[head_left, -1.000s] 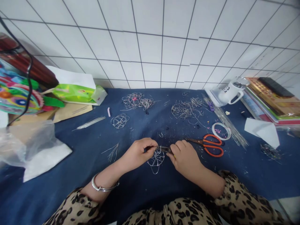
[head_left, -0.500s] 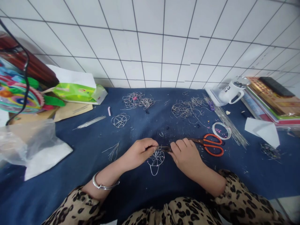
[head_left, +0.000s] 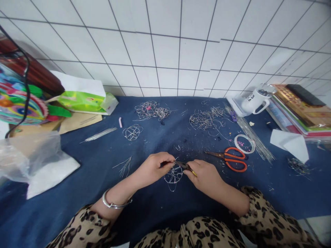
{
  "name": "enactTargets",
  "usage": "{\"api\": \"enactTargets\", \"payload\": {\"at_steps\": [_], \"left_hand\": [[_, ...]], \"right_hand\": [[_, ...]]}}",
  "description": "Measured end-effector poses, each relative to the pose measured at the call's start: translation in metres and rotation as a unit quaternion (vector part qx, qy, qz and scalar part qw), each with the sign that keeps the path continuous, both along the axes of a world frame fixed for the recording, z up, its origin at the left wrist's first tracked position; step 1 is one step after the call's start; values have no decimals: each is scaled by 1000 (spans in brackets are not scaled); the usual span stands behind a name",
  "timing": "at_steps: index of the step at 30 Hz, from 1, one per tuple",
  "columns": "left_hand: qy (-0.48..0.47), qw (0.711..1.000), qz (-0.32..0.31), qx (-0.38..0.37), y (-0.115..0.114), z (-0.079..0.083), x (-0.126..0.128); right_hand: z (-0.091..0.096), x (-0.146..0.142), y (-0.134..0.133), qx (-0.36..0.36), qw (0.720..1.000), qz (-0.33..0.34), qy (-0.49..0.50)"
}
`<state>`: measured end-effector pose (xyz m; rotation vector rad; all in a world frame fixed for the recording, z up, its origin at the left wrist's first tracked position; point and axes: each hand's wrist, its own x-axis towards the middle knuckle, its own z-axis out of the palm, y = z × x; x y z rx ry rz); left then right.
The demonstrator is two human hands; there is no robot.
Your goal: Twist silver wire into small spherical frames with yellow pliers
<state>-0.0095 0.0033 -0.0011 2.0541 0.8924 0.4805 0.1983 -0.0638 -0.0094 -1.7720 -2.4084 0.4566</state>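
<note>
My left hand pinches the top of a small silver wire frame that hangs over the blue cloth. My right hand is closed round small dark pliers with a yellow-tipped handle, their jaws touching the wire beside my left fingers. A silver bangle sits on my left wrist. Orange-handled scissors lie just right of my right hand.
Finished wire shapes and a tangle of wire pieces lie farther back. Straight wire bundles, a tape ring, a white mug, stacked books, a green packet and a plastic bag surround the area.
My right hand has turned and drawn slightly toward me, tilting the pliers so the yellow handle tip shows. The wire frame shifted a little. My left hand stays in place.
</note>
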Motion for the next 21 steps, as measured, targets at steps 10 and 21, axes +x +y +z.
{"api": "enactTargets", "payload": {"at_steps": [10, 21], "left_hand": [[-7, 995, 11, 102, -2, -5, 1], [-30, 983, 8, 179, -2, -8, -1]], "right_hand": [[5, 2, 3, -41, 999, -1, 36], [5, 3, 4, -45, 998, 1, 48]]}}
